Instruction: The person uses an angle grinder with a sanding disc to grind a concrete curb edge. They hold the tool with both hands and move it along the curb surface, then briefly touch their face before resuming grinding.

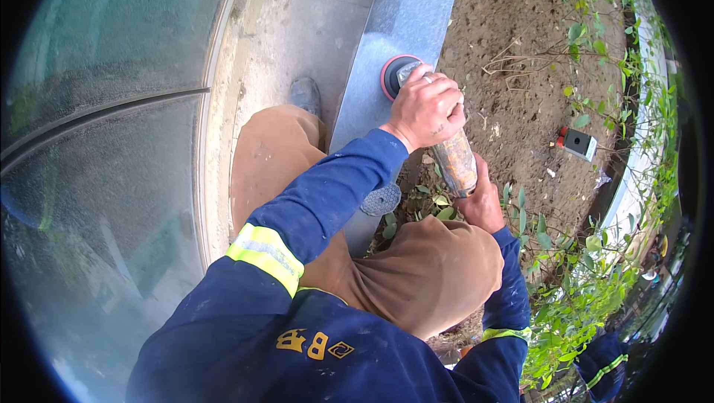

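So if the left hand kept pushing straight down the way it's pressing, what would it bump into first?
The grinder head it already grips, whose pink-rimmed disc sits against the grey metal sheet. Straight on, the left hand would probably meet that sheet first; depth is hard to judge here.

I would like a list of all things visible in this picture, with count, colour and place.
Angle grinder: one, worn orange body with a pink disc, held on the metal strip.
Metal strip: one, grey, between the pavement and the soil.
Loose disc: one, grey, on the strip near the knee.
Small box: one, grey with a red end, on the soil at right.
Glass panel: one, greenish, at left.
Shoe: one, grey, on the pavement.
Left hand: on the grinder head.
Right hand: on the grinder's rear.
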A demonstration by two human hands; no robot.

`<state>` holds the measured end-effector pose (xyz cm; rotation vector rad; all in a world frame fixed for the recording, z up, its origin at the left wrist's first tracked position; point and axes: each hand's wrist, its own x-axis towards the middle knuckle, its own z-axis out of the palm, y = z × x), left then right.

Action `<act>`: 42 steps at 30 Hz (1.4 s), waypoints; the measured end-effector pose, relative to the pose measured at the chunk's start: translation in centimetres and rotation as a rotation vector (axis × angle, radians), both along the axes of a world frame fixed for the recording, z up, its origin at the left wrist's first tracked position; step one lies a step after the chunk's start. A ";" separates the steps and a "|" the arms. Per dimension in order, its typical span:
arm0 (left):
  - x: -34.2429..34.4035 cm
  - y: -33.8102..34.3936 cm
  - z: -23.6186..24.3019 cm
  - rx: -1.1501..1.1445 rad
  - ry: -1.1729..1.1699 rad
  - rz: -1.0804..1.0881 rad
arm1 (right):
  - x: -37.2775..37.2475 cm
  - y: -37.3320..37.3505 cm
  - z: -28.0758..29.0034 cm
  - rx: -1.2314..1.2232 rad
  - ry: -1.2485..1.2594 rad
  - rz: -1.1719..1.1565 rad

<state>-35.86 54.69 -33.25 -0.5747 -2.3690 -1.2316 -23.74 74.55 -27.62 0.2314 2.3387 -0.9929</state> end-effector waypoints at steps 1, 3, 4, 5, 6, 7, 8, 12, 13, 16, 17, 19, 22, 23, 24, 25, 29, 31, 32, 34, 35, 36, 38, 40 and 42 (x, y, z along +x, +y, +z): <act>-0.7 0.0 -0.3 0.016 0.015 0.001 | -0.4 0.0 -0.3 0.001 0.027 0.004; -2.1 0.1 -0.4 0.017 0.007 -0.031 | -1.3 0.1 -0.7 0.003 0.056 0.008; -2.8 0.3 -0.4 0.020 0.003 -0.048 | -1.8 0.2 -0.6 0.008 0.061 0.004; -3.5 0.5 -0.5 -0.007 0.006 -0.068 | -2.2 0.2 -0.5 0.010 0.065 0.007; -3.8 0.9 -0.5 -0.011 -0.004 -0.076 | -2.3 0.3 -0.4 0.016 0.071 0.010; -4.0 1.2 -0.5 -0.014 -0.014 -0.084 | -2.3 0.5 -0.3 0.022 0.077 0.013; -4.2 1.7 -0.6 -0.017 -0.023 -0.091 | -2.4 0.8 -0.2 0.030 0.084 0.017; -2.0 2.5 -0.6 -0.021 -0.025 -0.088 | -0.3 1.1 0.1 0.057 0.041 -0.040; -1.3 2.5 -0.6 -0.027 -0.036 -0.088 | 0.0 1.0 0.4 0.088 0.012 -0.037; 0.7 2.1 -0.3 0.001 -0.044 -0.061 | 1.8 1.7 -0.4 0.041 0.034 -0.019; 1.1 1.8 -0.1 -0.002 -0.033 -0.035 | 1.9 1.6 -0.4 0.050 -0.002 -0.013; 1.7 1.0 0.2 -0.003 -0.047 -0.027 | 1.8 1.2 -0.1 0.059 -0.037 0.002; 1.2 -0.2 0.1 -0.001 0.001 0.005 | 1.0 0.3 -0.1 0.003 -0.010 0.022; 0.8 -0.4 0.1 0.002 0.011 0.012 | 0.6 0.2 -0.4 -0.025 0.010 0.028; 0.3 -0.6 -0.1 0.007 0.020 0.018 | 0.1 0.0 -0.4 -0.011 0.013 0.033; -0.4 -0.6 -0.3 0.006 0.019 0.015 | -0.6 -0.2 -0.3 0.003 0.017 0.037; -3.1 0.1 -0.4 -0.014 0.004 -0.043 | -2.1 0.2 -0.3 0.015 0.078 0.040; -3.6 0.9 -0.6 -0.013 -0.011 -0.064 | -2.5 0.3 0.2 0.006 0.060 0.014; -3.8 1.5 -0.6 -0.008 -0.016 -0.076 | -2.2 0.5 0.2 0.013 0.075 0.008; -3.2 2.2 -0.6 -0.017 -0.022 -0.076 | -1.4 1.1 0.0 0.025 0.106 -0.003; -2.8 2.5 -0.6 -0.014 -0.025 -0.079 | -1.0 1.3 0.2 0.048 0.088 0.007; -2.2 2.6 -0.5 -0.013 -0.029 -0.082 | -0.6 1.3 0.4 0.054 0.072 -0.005; -1.1 2.4 -0.4 -0.021 -0.056 -0.089 | 0.2 1.0 0.9 0.063 0.042 -0.034; -0.1 2.0 -0.1 -0.010 -0.066 -0.077 | 0.8 1.2 0.6 0.039 0.014 -0.024; 0.2 1.2 0.1 0.005 -0.043 -0.051 | 1.0 1.0 0.6 0.001 -0.001 -0.009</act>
